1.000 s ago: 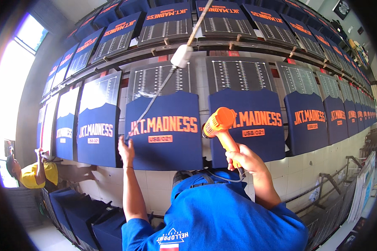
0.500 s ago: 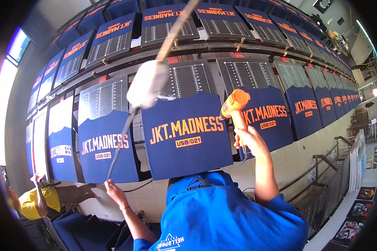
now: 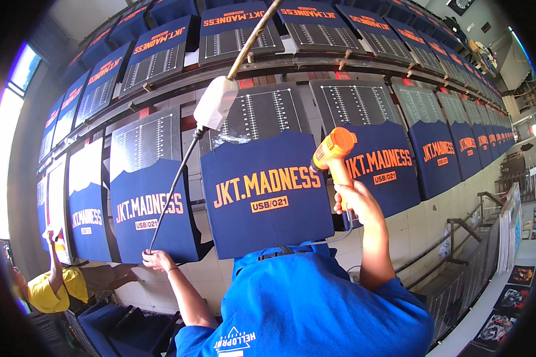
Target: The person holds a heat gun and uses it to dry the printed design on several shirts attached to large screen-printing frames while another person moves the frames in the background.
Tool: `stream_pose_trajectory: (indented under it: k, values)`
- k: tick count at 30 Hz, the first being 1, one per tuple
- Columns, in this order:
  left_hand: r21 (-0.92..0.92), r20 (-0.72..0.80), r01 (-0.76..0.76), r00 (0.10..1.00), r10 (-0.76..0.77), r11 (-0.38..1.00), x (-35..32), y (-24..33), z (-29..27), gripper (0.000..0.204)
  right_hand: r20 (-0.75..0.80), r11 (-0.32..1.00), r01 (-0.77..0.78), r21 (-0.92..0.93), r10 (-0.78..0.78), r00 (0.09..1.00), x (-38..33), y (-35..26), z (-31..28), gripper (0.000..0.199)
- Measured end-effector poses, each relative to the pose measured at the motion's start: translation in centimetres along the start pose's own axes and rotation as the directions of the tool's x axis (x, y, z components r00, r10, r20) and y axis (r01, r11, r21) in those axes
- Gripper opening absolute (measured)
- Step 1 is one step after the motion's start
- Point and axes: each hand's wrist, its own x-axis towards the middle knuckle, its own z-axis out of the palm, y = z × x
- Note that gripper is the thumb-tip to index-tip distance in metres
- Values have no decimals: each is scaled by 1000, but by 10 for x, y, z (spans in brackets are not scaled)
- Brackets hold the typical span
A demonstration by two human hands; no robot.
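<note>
My right hand (image 3: 354, 205) is raised and grips the handle of an orange heat gun (image 3: 335, 149), its nozzle beside the right edge of a navy T-shirt with orange print (image 3: 265, 199) stretched on a slanted board. My left hand (image 3: 158, 260) is down at the bottom edge of the neighbouring navy T-shirt (image 3: 149, 208) and pinches a thin dark cord (image 3: 173, 196). That cord runs up to a white plug block (image 3: 215, 102) hanging from a brownish cable above. My blue top fills the lower middle of the view.
Long rows of slanted boards carrying navy printed shirts and dark mesh screens (image 3: 351, 104) stretch left and right. A person in a yellow top (image 3: 47, 288) reaches up to a board at the lower left. Metal racks (image 3: 476, 238) and printed sheets lie at the right.
My left hand dropped from the shirt's side edge to below its bottom edge, staying on the cord. The heat gun stays raised; the view swung so the white plug block sits higher and nearer.
</note>
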Motion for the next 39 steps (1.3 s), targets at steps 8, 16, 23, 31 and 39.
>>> stream_pose_trajectory:
  k: [8,16,23,31,39]
  values:
    - [-16,51,22,998,-21,1000,-14,20,-12,29,26,999,-31,21,30,999,-5,-1,0,23]
    - [12,98,-9,995,8,1000,-21,16,-9,32,11,1000,-21,5,21,1000,-20,10,-9,25]
    - [-18,70,-104,992,105,994,-20,7,-3,34,6,998,-53,26,53,999,-38,17,-14,25]
    - [-62,75,-101,992,105,993,-22,9,-6,34,75,996,-73,61,68,995,-38,26,-11,30]
    - [-71,63,-113,991,117,991,-22,7,-4,34,141,996,-91,22,87,986,-29,19,6,23]
